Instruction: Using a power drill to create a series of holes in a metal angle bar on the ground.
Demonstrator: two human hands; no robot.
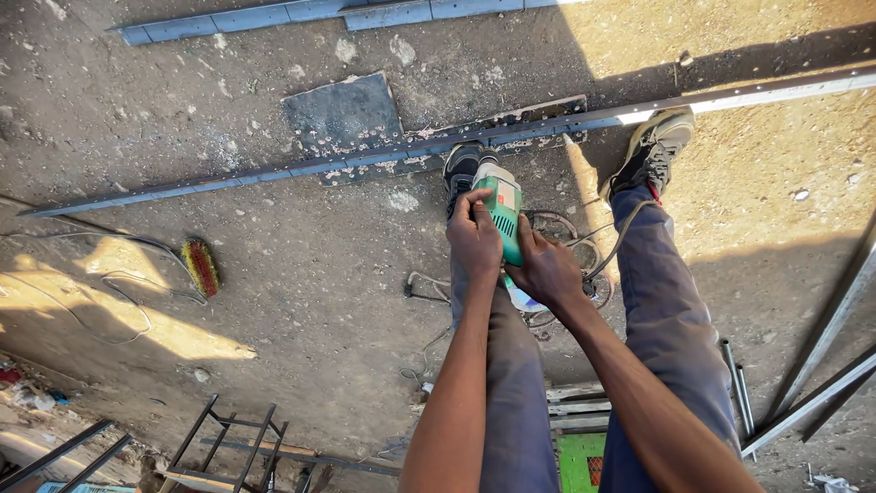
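Both hands, left hand and right hand, grip a green angle grinder above the long steel bar.

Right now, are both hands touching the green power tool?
Touching. The head view shows the left hand wrapped over the green power tool and the right hand gripping its lower end.

A small label sits on top of the green power tool, near its front end; it is a small rectangular patch, red-orange with a pale part beside it. Its print is too small to make out. At the left edge of the ground, some crumpled scraps of litter, pale with bits of red and blue, may be wrappers; that cannot be told for sure. No signs or screens show.
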